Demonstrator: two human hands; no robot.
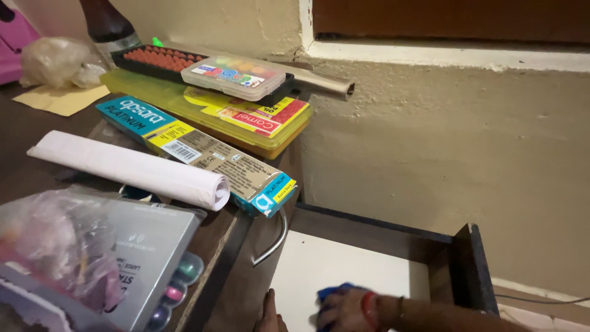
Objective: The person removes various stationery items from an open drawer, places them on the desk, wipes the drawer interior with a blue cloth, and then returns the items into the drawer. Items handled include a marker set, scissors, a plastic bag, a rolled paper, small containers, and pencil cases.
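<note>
Wiping: blue cloth (pixel 335 293) is pressed flat under right hand (pixel 350 310), fingers closed over it, inside open drawer (pixel 344 264). Left hand (pixel 268 315) is mostly cropped; grip cannot be told. Overhanging pencil box (pixel 203 154) may be knocked down.

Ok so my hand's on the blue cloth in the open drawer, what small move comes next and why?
Probably sweep the blue cloth toward the drawer's far corner. The right hand presses it near the front edge, and most of the white drawer bottom beyond it lies bare and unreached. The left hand rests by the drawer front, beneath the metal handle, placed to steady it.
</note>
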